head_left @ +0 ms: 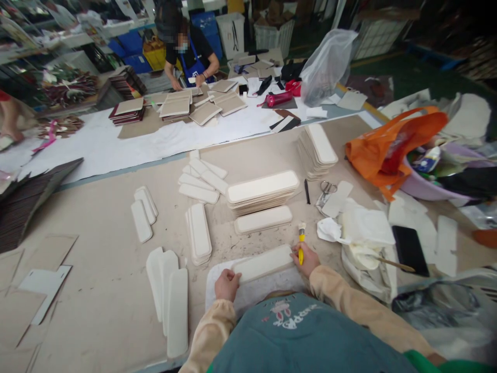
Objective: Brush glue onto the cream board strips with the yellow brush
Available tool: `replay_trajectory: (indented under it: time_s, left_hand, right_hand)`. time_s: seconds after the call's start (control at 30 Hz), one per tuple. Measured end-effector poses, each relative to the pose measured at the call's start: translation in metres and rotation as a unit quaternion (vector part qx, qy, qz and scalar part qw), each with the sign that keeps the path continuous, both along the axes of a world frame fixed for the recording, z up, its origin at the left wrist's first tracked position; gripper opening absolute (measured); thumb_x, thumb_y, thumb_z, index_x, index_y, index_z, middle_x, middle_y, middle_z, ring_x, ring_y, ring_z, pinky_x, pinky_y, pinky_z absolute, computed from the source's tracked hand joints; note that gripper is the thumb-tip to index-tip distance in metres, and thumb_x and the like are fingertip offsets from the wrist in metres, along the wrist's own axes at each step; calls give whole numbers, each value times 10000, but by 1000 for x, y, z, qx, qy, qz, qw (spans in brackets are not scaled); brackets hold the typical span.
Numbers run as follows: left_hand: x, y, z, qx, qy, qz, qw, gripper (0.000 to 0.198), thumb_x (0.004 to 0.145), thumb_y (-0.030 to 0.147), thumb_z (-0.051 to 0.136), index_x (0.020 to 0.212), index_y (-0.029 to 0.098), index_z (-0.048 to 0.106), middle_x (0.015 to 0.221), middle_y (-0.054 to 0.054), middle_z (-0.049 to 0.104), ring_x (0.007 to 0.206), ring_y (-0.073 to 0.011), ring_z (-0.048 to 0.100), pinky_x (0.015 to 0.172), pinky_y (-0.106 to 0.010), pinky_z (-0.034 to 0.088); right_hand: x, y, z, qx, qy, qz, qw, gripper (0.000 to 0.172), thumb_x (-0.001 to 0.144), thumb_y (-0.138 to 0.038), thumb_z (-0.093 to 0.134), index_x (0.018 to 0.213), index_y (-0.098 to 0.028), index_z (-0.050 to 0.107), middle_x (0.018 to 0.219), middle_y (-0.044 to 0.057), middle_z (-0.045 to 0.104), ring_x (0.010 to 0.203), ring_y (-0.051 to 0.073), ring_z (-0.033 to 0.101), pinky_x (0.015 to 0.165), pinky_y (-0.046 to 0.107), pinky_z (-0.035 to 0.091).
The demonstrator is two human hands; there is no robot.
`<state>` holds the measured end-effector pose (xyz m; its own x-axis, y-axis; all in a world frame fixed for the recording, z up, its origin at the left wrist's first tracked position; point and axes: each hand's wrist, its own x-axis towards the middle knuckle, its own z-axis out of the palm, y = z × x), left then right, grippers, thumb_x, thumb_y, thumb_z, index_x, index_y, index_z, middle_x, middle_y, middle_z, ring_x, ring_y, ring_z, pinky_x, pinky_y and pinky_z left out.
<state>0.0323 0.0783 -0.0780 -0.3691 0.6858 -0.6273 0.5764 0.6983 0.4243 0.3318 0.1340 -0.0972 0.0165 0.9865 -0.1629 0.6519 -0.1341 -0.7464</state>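
A long cream strip with rounded corners (pixel 266 263) lies in front of me over a pale sheet (pixel 213 282). My left hand (pixel 227 285) pinches its left end, fingers closed. In my right hand (pixel 308 260) is a small yellow-handled brush (pixel 302 241), bristles pointing away from me; the fingertips also reach the strip's right end. Just beyond lies a short stack of similar strips (pixel 264 220), with a taller stack (pixel 264 189) behind it. Further strips lie left of my left hand, some in a small pile (pixel 200 233), others fanned out (pixel 177 311).
At right are a white tub (pixel 363 228), a black phone (pixel 410 251), scissors (pixel 328 187) and an orange bag (pixel 392 142) on a purple basin (pixel 438 189). Another strip stack (pixel 318 150) stands further back. A co-worker (pixel 190 52) handles panels at the far table.
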Motion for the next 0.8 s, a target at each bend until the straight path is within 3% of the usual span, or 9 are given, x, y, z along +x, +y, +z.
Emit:
replay_trajectory:
  time_s: [0.53, 0.8]
  left_hand:
    - [-1, -1, -5, 6, 21, -18, 1000, 205, 766, 391, 542, 798, 216, 441, 617, 30, 613, 605, -140, 619, 563, -234, 373]
    - [-1, -1, -1, 25, 33, -31, 999, 254, 755, 393, 543, 908, 224, 430, 630, 35, 602, 622, -148, 606, 559, -235, 357]
  right_hand:
    - [2, 3, -6, 23, -31, 14, 999, 143, 691, -303, 486, 797, -253, 404, 721, 2, 605, 612, 207, 583, 597, 336, 457]
    - [6, 1, -9, 16, -22, 31, 999, 176, 722, -314, 512, 835, -251, 392, 859, 23, 614, 763, 218, 600, 695, 360, 466]
